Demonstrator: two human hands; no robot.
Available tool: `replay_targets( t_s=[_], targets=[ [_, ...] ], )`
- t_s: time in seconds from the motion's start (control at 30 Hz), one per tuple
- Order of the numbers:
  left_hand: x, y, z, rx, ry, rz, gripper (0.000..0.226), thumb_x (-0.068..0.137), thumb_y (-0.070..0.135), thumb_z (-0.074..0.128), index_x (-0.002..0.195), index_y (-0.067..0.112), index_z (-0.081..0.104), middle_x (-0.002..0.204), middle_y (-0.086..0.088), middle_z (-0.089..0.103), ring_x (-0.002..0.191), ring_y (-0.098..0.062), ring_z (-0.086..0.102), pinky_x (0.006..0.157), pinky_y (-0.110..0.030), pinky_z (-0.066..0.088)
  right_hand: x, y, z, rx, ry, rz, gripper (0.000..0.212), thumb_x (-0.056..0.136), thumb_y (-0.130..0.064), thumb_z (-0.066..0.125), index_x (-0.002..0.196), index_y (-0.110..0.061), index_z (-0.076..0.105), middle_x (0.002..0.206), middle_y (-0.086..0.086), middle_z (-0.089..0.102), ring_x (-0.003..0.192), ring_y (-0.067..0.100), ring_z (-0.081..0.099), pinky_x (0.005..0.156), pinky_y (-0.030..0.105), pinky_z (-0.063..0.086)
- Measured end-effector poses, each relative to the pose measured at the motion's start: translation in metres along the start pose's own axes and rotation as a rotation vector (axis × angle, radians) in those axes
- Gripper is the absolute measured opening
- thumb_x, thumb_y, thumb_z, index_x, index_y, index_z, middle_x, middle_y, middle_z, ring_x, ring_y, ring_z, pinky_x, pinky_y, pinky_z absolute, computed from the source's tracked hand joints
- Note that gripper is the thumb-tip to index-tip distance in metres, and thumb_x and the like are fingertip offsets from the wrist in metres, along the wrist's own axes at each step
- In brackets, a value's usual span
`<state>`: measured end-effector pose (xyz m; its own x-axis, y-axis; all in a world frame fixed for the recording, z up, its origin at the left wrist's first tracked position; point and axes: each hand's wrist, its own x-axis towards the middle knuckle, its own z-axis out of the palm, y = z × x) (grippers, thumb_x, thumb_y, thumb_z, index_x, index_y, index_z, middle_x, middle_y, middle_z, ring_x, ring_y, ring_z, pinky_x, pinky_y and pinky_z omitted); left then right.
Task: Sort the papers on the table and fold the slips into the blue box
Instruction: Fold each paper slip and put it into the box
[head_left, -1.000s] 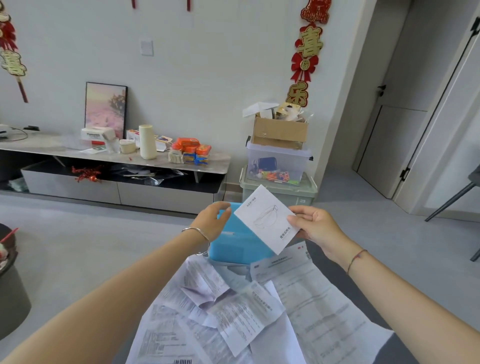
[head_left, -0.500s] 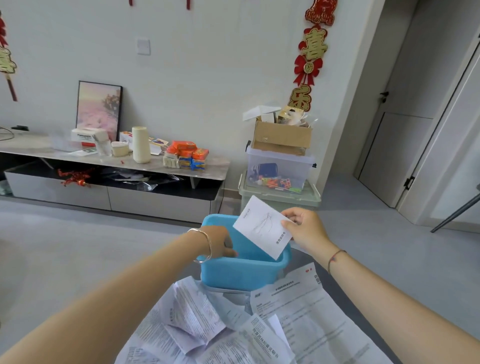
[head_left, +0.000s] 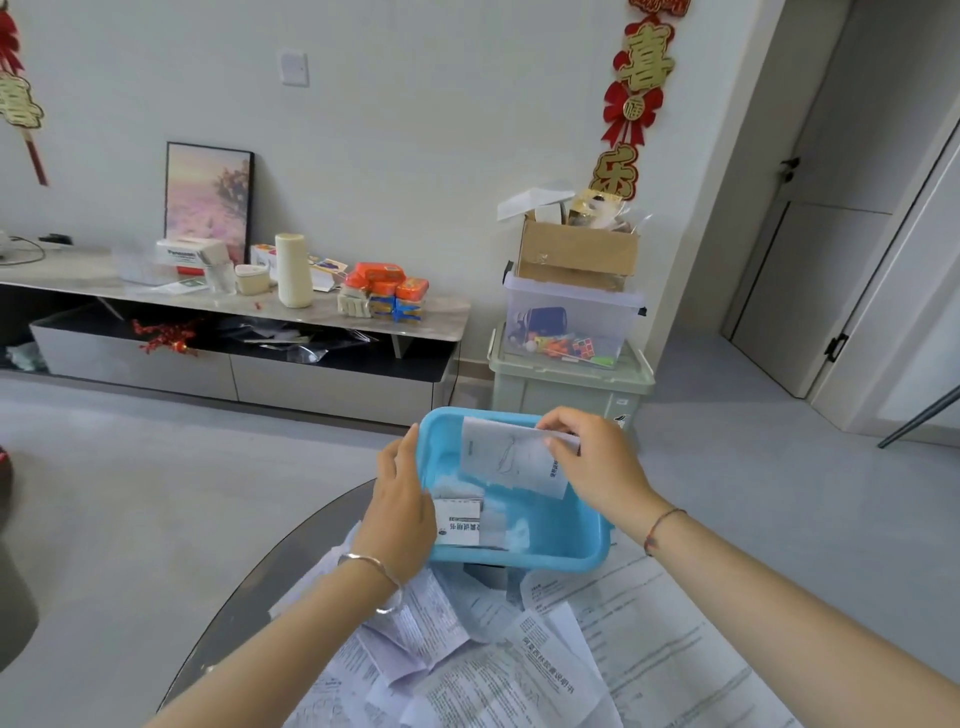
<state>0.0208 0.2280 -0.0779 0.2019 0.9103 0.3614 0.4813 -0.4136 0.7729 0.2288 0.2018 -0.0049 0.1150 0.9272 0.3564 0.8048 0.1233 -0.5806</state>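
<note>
Blue plastic makes up the blue box (head_left: 519, 563), which sits at the far side of the dark desk (head_left: 260, 582), just past the heap of papers (head_left: 545, 686). The left hand (head_left: 400, 499) is curled on the box's left wall and grips it. That is likely so the box does not slide and its open top faces the person. The box looks tipped a little this way.

The right hand (head_left: 592, 462) pinches the top edge of a white slip (head_left: 511, 457) with a thin line drawing on it. The slip hangs over the inside of the box, close to the far wall, so it can drop straight in. It looks flat, and I cannot tell if it has a fold.

Folded slips (head_left: 460, 519) already lie on the box floor by the left hand. Many printed papers lie spread and overlapping on the desk near the person, so I think most of the sorting is not done yet.
</note>
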Motion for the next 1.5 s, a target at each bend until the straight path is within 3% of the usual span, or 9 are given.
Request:
replay_targets(
  t_s=[0.23, 0.37, 0.5, 0.63, 0.9, 1.07, 1.2, 1.27, 1.5],
  targets=[
    [-0.014, -0.003, 0.003, -0.009, 0.049, 0.037, 0.071, 0.091, -0.006, 0.037, 0.149, 0.024, 0.013, 0.129, 0.007, 0.025, 0.088, -0.013, 0.053, 0.068, -0.018, 0.047, -0.012, -0.002, 0.027, -0.059, 0.079, -0.058, 0.021, 0.097, -0.01, 0.047, 0.104, -0.016, 0.067, 0.095, -0.003, 0.069, 0.078, 0.008, 0.054, 0.063, 0.008, 0.036],
    [-0.012, 0.0, 0.003, -0.008, 0.033, -0.002, 0.069, 0.092, -0.005, 0.038, 0.15, 0.023, 0.014, 0.13, 0.005, 0.025, 0.084, -0.013, 0.055, 0.068, -0.028, 0.055, -0.006, -0.002, 0.033, -0.105, -0.025, 0.045, 0.024, 0.098, -0.008, 0.039, 0.097, -0.001, 0.062, 0.089, 0.016, 0.066, 0.077, 0.029, 0.057, 0.064, 0.034, 0.038],
    [-0.011, 0.003, 0.003, 0.004, 0.033, -0.04, 0.069, 0.091, -0.006, 0.037, 0.149, 0.022, 0.014, 0.129, 0.002, 0.026, 0.081, -0.013, 0.055, 0.066, -0.024, 0.053, 0.005, -0.001, 0.042, -0.069, -0.134, 0.187, 0.03, 0.098, -0.009, 0.032, 0.095, -0.001, 0.06, 0.089, 0.021, 0.061, 0.07, 0.02, 0.046, 0.056, 0.028, 0.032],
    [-0.009, 0.007, 0.003, 0.008, 0.026, -0.054, 0.069, 0.09, -0.007, 0.035, 0.149, 0.022, 0.014, 0.13, 0.001, 0.025, 0.082, -0.014, 0.053, 0.063, -0.011, 0.045, 0.012, 0.001, 0.041, -0.241, -0.257, 0.198, 0.034, 0.09, 0.007, 0.032, 0.106, -0.007, 0.059, 0.093, 0.01, 0.059, 0.08, 0.022, 0.051, 0.066, 0.027, 0.037],
    [-0.001, 0.009, 0.0, 0.023, 0.001, -0.112, 0.067, 0.091, -0.006, 0.034, 0.149, 0.021, 0.015, 0.13, -0.001, 0.026, 0.083, -0.026, 0.056, 0.075, -0.039, 0.053, 0.018, -0.007, 0.037, -0.533, -0.418, 0.079, 0.026, 0.085, 0.01, 0.036, 0.094, -0.01, 0.049, 0.108, 0.015, 0.059, 0.088, 0.027, 0.053, 0.072, 0.031, 0.04],
    [0.002, 0.009, 0.0, 0.015, -0.008, -0.125, 0.07, 0.088, -0.009, 0.035, 0.149, 0.02, 0.016, 0.131, -0.003, 0.026, 0.084, -0.03, 0.056, 0.079, -0.043, 0.051, 0.01, -0.018, 0.037, -1.023, -0.222, -0.153, 0.029, 0.089, 0.006, 0.047, 0.116, -0.004, 0.049, 0.116, 0.012, 0.055, 0.106, 0.026, 0.055, 0.079, 0.03, 0.043],
    [0.005, 0.01, 0.0, 0.023, -0.016, -0.121, 0.07, 0.087, -0.01, 0.035, 0.148, 0.019, 0.018, 0.13, -0.005, 0.027, 0.081, -0.03, 0.055, 0.076, -0.041, 0.051, 0.006, -0.025, 0.034, -0.672, -0.141, -0.276, 0.009, 0.096, -0.012, 0.048, 0.103, -0.011, 0.053, 0.104, 0.005, 0.058, 0.091, 0.021, 0.055, 0.07, 0.029, 0.039],
    [0.006, 0.01, 0.0, 0.022, -0.013, -0.117, 0.069, 0.087, -0.01, 0.036, 0.148, 0.018, 0.019, 0.13, -0.005, 0.027, 0.08, -0.03, 0.055, 0.075, -0.041, 0.052, 0.005, -0.028, 0.034, -0.425, -0.191, -0.227, 0.013, 0.096, -0.02, 0.05, 0.102, -0.013, 0.059, 0.103, 0.002, 0.06, 0.088, 0.018, 0.054, 0.075, 0.029, 0.042],
    [0.01, 0.007, 0.001, 0.035, -0.03, -0.12, 0.064, 0.092, -0.006, 0.039, 0.147, 0.021, 0.019, 0.13, -0.003, 0.027, 0.082, -0.027, 0.059, 0.073, -0.036, 0.056, 0.007, -0.026, 0.043, -0.134, -0.353, -0.111, 0.017, 0.095, -0.031, 0.055, 0.104, -0.021, 0.065, 0.098, -0.014, 0.061, 0.097, 0.011, 0.056, 0.089, 0.03, 0.048]
  ],
)
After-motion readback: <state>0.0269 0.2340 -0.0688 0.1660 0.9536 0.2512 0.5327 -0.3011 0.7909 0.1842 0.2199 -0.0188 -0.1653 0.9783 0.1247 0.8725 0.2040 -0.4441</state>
